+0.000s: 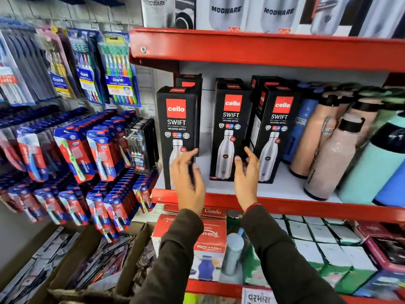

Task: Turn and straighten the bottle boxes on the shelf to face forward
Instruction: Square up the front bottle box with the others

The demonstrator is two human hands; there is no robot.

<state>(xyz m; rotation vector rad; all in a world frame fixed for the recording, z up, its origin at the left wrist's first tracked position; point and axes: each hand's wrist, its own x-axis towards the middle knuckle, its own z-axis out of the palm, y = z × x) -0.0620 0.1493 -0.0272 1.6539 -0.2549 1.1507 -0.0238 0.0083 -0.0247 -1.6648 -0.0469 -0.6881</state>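
Three black Cello Swift bottle boxes stand upright on the white shelf (pixel 282 185), fronts toward me: a left box (pixel 177 128), a middle box (pixel 230 128) and a right box (pixel 277 132). More black boxes stand behind them. My left hand (pixel 188 181) is raised in front of the left box's lower right corner, fingers spread, holding nothing. My right hand (pixel 246 176) hovers between the middle and right boxes, fingers apart and empty. Whether either hand touches a box I cannot tell.
Loose bottles in pink (pixel 328 154), mint (pixel 372 167) and blue lie leaning at the shelf's right. Red shelf edges (pixel 263 49) run above and below. Toothbrush packs (pixel 118 69) hang on the left wall. Boxed goods (pixel 208 242) fill the lower shelf.
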